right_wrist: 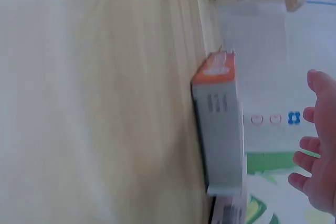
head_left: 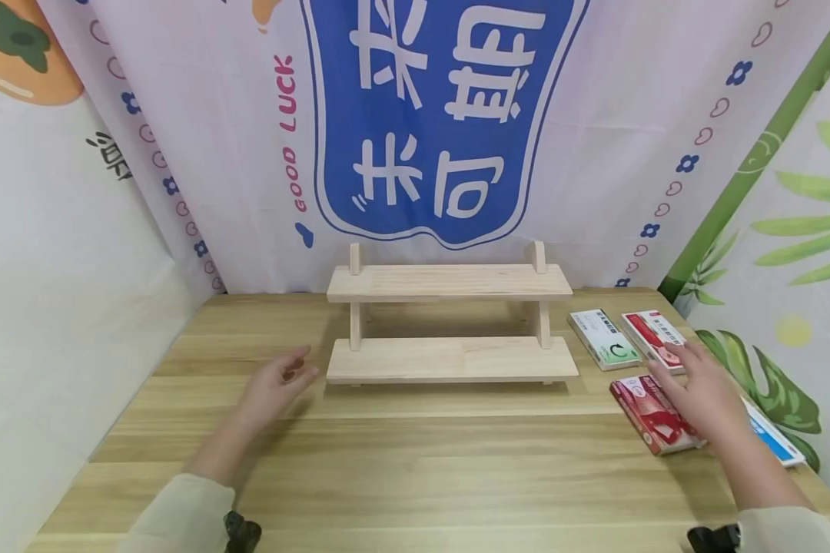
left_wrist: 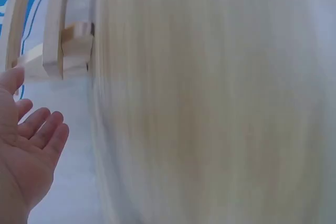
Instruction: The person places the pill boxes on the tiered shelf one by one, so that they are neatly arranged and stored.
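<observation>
A two-tier light wooden shelf (head_left: pixel 453 359) stands at the middle back of the table. My left hand (head_left: pixel 277 388) is held just left of its lower board, fingers loosely bent around nothing; the left wrist view shows this hand (left_wrist: pixel 29 150) palm up beside the shelf ends (left_wrist: pixel 52 51). Over at the right, my right hand (head_left: pixel 705 392) hovers with spread fingers above a red box (head_left: pixel 650 411) and overlaps its right side. A red-and-white box (head_left: pixel 646 330) lies just beyond the fingertips. In the right wrist view, that hand (right_wrist: pixel 321 150) is apart from the nearest box (right_wrist: pixel 220 135).
A white-and-green box (head_left: pixel 603 338) lies right of the shelf. Partly behind my right forearm is a blue-and-white box (head_left: pixel 775 438) at the table's right edge. A printed curtain (head_left: pixel 595 169) hangs behind the wooden table (head_left: pixel 415 468), with covered walls at both sides.
</observation>
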A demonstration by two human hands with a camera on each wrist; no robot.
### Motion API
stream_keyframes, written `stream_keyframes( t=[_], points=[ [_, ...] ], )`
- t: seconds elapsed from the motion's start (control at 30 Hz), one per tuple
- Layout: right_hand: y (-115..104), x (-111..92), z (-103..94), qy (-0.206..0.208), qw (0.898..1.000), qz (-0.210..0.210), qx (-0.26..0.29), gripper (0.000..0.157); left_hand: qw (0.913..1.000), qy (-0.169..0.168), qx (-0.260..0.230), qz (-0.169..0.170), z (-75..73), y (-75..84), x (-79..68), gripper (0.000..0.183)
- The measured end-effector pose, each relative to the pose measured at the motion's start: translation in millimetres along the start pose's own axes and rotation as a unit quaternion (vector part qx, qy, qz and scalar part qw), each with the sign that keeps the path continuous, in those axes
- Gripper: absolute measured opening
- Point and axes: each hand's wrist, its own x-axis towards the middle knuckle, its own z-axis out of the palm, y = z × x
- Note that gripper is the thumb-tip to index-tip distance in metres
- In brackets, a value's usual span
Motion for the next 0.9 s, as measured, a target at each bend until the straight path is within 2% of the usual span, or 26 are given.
stream_keyframes(
  t=[0.2,0.4,0.6,0.77,0.9],
  points=[
    [27,-26,-4.5,0.024,0.999,0.027,0.027,0.068,0.9955,0.008,-0.092,-0.023,21.1,2.4,1.2,0.055],
    [54,-48,-7.8,0.024,0.995,0.087,0.038,0.072,0.9832,0.027,-0.175,-0.045,42.2,0.8,4.8,0.05],
    [74,-62,-5.7,0.02,0.994,0.101,0.036,0.076,0.9774,0.054,-0.195,-0.059,51.0,-0.2,5.6,0.047],
    [87,-70,-0.9,-0.002,0.99,0.138,0.031,0.084,0.9691,0.068,-0.227,-0.067,55.6,-0.4,5.0,0.044],
    [96,-77,4.2,-0.013,0.986,0.166,0.034,0.087,0.9673,0.071,-0.232,-0.074,56.6,-0.6,3.8,0.044]
  ],
)
